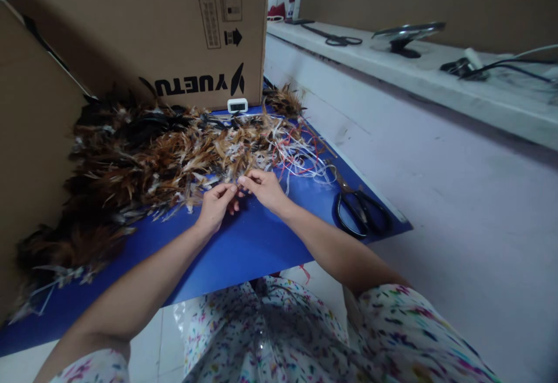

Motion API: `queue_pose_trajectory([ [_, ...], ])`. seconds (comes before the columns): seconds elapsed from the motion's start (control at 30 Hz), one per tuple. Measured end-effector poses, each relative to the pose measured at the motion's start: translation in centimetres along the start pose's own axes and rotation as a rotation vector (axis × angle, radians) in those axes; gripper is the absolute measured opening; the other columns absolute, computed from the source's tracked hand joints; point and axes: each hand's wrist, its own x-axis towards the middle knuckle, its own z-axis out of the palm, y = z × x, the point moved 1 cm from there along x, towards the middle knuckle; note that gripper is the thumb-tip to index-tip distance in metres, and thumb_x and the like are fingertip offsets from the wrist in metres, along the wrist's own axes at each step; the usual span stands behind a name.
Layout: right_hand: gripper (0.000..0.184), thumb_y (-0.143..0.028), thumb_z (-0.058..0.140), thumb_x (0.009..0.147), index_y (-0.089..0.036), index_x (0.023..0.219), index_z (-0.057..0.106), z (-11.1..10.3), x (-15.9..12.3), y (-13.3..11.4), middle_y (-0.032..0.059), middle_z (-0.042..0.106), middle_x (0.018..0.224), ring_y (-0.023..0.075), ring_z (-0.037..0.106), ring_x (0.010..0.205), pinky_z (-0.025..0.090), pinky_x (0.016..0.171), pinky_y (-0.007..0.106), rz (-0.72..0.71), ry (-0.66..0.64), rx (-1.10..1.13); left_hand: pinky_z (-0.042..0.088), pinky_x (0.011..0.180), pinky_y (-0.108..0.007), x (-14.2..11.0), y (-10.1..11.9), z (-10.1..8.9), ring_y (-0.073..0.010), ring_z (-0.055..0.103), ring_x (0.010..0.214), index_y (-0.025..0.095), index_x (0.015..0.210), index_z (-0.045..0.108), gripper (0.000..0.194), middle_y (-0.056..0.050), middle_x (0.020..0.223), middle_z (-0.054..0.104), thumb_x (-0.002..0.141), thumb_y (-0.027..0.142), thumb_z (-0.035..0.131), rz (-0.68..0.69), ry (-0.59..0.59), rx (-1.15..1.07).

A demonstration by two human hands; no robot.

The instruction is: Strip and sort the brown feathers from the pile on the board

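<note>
Across tabletop (253, 243) — feather pile (174, 159) runs left-right; left hand (215, 206), right hand (267, 190) — pinched closed.

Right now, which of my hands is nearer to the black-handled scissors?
Your right. The right hand is left of the scissors, across some blue table; the left hand is farther left.

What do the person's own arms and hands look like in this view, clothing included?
Both hands, left and right, are bare, without gloves. The forearms are bare too. Loose white sleeves, scattered with small multicoloured marks, cover the upper arms.
</note>
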Motion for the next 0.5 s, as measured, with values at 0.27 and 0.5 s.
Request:
queue_pose_trajectory([
  [0.27, 0.028, -0.045, 0.066, 0.08, -0.019, 0.072, 0.064, -0.14, -0.02, 0.05, -0.0013, 0.062, 0.066, 0.0119, 0.054, 0.063, 0.043, 0.064, 0.027, -0.039, 0.011, -0.012, 0.039, 0.037, -0.02, 0.04, 0.15, 0.14, -0.0082, 0.055, 0.043, 0.016, 0.075, 0.067, 0.045, -0.001, 0.069, 0.07, 0.066, 0.057, 0.083, -0.014, -0.004, -0.048],
  [0.5, 0.036, -0.052, 0.067, 0.079, -0.019, 0.066, 0.06, -0.44, 0.09, 0.05, -0.0015, 0.059, 0.062, 0.0117, 0.05, 0.06, 0.039, 0.06, 0.027, -0.046, 0.01, -0.09, 0.038, 0.035, -0.02, 0.11, 0.3, 0.18, -0.0082, 0.054, 0.043, 0.015, 0.073, 0.068, 0.044, -0.001, 0.068, 0.069, 0.064, 0.056, 0.083, -0.035, 0.014, -0.069],
])
